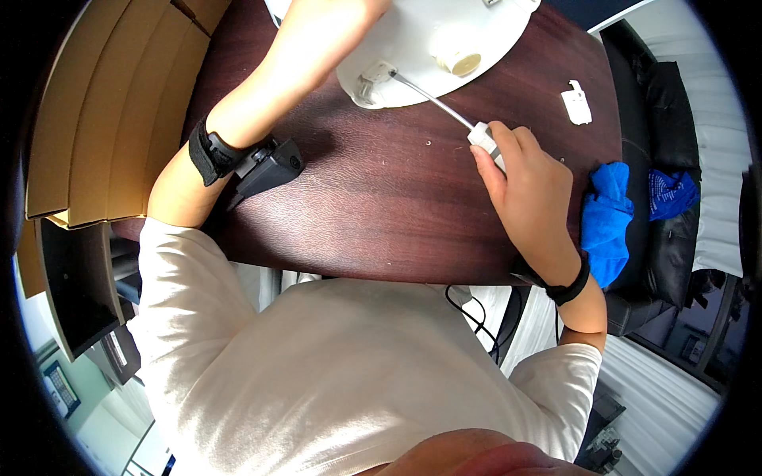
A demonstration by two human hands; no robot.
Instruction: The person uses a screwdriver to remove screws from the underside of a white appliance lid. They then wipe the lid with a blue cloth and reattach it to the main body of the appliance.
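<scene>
From here, the right hand (530, 178) is curled closed around the handle of a screwdriver (444, 107), its tip at a recess near the white shell's (413, 40) edge. The left hand is out of view past the top, so I can't tell its grip. The shell lies at the table's (357, 206) far side; it looks light, stiff and slippery, best steadied by its rim. I count one screwdriver, one shell, one loose white piece (577, 105) and two blue cloths (608, 230).

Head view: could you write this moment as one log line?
right hand: holds screwdriver | tip: at white shell | left hand: out of view
</scene>
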